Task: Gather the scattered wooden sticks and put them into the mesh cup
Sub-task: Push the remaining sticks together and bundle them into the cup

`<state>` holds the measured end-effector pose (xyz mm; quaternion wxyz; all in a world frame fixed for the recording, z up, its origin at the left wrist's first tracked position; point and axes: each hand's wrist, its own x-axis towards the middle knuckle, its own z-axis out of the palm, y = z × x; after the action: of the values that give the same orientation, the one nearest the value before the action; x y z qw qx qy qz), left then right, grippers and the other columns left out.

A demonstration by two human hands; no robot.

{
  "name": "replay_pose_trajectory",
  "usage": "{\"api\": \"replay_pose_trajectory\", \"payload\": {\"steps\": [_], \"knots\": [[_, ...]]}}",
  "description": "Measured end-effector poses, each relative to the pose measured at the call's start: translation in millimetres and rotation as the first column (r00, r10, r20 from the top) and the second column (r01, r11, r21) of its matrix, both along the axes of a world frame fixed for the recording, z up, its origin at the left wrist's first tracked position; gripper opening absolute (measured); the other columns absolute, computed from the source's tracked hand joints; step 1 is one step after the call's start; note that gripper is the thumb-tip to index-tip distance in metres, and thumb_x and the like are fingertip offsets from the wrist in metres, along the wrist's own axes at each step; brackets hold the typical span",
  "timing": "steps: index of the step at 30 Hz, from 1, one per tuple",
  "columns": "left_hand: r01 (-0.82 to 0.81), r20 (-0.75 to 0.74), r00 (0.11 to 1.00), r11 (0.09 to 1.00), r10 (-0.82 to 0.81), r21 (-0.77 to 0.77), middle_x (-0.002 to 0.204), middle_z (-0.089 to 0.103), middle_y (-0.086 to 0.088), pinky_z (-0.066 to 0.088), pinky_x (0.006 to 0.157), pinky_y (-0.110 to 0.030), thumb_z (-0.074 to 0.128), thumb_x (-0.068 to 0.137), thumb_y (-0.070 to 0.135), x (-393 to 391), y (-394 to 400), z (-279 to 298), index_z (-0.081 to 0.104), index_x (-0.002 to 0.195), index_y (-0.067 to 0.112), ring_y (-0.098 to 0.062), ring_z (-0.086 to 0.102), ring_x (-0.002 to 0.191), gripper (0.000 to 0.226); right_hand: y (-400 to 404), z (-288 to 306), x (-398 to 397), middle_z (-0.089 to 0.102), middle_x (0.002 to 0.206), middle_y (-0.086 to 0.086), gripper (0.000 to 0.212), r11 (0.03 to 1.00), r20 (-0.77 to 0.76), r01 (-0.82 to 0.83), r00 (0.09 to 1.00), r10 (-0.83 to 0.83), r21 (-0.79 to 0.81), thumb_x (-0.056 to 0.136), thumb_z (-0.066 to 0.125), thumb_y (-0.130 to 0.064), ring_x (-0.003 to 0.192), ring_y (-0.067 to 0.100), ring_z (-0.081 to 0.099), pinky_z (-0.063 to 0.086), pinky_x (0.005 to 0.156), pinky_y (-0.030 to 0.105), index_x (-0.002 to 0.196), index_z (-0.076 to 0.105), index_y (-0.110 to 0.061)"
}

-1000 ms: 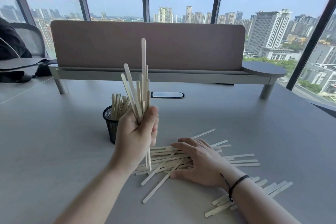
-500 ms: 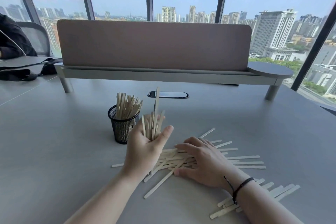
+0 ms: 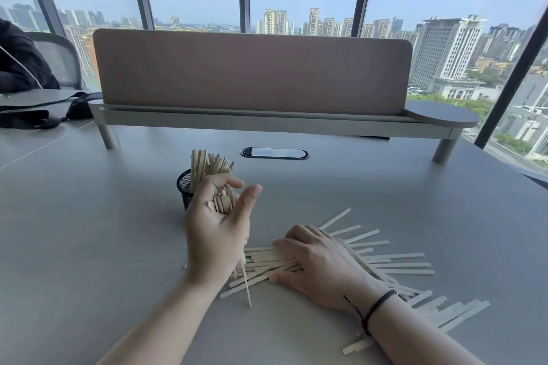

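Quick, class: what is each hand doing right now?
Left hand: loosely curled round a bundle of sticks.
Right hand: open, flat on the scattered sticks.

left hand [image 3: 218, 234] cupped, right hand [image 3: 318, 264] flat

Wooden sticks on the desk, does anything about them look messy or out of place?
Yes. Many wooden sticks lie fanned and crisscrossed on the desk under the right hand, not in the mesh cup. More lie near that wrist.

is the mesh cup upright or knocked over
Upright. The mesh cup stands on the table with its rim up, and the wooden sticks in it point upward, just behind the left hand.
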<state>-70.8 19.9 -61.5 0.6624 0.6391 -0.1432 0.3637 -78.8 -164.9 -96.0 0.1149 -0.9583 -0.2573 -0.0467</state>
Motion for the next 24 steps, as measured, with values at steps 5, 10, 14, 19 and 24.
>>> {"api": "replay_pose_trajectory", "payload": {"steps": [5, 10, 14, 19, 24], "knots": [[-0.072, 0.170, 0.985, 0.983, 0.043, 0.168, 0.054, 0.046, -0.010, 0.038, 0.046, -0.038, 0.074, 0.086, 0.030, -6, 3, 7, 0.053, 0.095, 0.021, -0.027, 0.044, 0.043, 0.024, 1, -4, 4, 0.046, 0.114, -0.009, 0.066, 1.000, -0.024, 0.014, 1.000, -0.015, -0.009, 0.082, 0.042, -0.078, 0.112, 0.015, 0.044, 0.037, 0.091, 0.027, 0.134, 0.050, -0.038], [-0.066, 0.196, 0.980, 0.976, 0.025, 0.206, 0.055, 0.047, -0.007, 0.042, 0.053, -0.031, 0.072, 0.088, 0.026, -10, -3, 4, 0.054, 0.101, 0.014, -0.021, 0.047, 0.048, 0.024, 5, -3, 8, 0.049, 0.110, -0.007, 0.062, 0.999, 0.001, 0.029, 1.000, -0.029, -0.022, 0.081, 0.038, -0.078, 0.109, 0.017, 0.048, 0.037, 0.093, 0.031, 0.120, 0.055, -0.033], [-0.017, 0.108, 0.994, 0.969, -0.010, 0.247, 0.053, 0.045, -0.003, 0.039, 0.048, -0.033, 0.072, 0.088, 0.028, -12, -10, -5, 0.060, 0.097, 0.011, -0.020, 0.045, 0.046, 0.022, 7, -4, 11, 0.050, 0.105, -0.006, 0.057, 0.999, 0.028, 0.040, 0.999, -0.039, -0.030, 0.082, 0.042, -0.076, 0.106, 0.018, 0.051, 0.037, 0.090, 0.032, 0.108, 0.054, -0.027], [0.065, -0.017, 0.998, 0.958, -0.063, 0.280, 0.043, 0.036, -0.002, 0.025, 0.040, -0.037, 0.071, 0.087, 0.037, -13, -13, -14, 0.060, 0.075, 0.019, -0.019, 0.030, 0.038, 0.024, 6, -9, 15, 0.046, 0.095, -0.007, 0.063, 0.997, 0.065, 0.061, 0.996, -0.058, -0.040, 0.078, 0.038, -0.086, 0.099, 0.020, 0.052, 0.040, 0.088, 0.034, 0.093, 0.044, -0.025], [0.076, -0.121, 0.992, 0.959, -0.044, 0.275, 0.047, 0.027, 0.008, 0.024, 0.045, -0.021, 0.073, 0.089, 0.031, -9, -14, -20, 0.048, 0.062, 0.012, -0.006, 0.024, 0.045, 0.042, 8, -9, 17, 0.057, 0.093, -0.003, 0.065, 0.997, 0.071, 0.059, 0.996, -0.055, -0.050, 0.075, 0.036, -0.088, 0.094, 0.023, 0.057, 0.043, 0.082, 0.037, 0.089, 0.041, -0.024]]}}
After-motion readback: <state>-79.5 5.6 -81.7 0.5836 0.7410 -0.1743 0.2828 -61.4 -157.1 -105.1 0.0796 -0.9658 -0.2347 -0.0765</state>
